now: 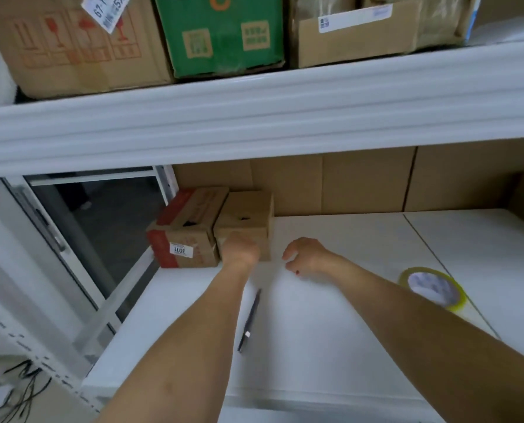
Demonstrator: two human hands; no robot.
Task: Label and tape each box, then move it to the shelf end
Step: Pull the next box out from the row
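Note:
Two small cardboard boxes stand side by side at the left end of the white shelf (330, 315). The left box (187, 230) has red print and a white label on its front. The plain brown box (248, 215) stands to its right, touching it. My left hand (240, 250) presses against the front of the plain box, fingers curled. My right hand (306, 254) hovers just right of that box, fingers apart and holding nothing. A roll of clear tape (433, 288) lies flat at the right. A dark pen (250, 320) lies between my forearms.
Flat brown cardboard (361, 184) lines the back of the shelf. An upper shelf beam (254, 117) hangs overhead, carrying large boxes, one of them green (221, 32). The shelf's left edge drops off to the floor and metal uprights (108, 300).

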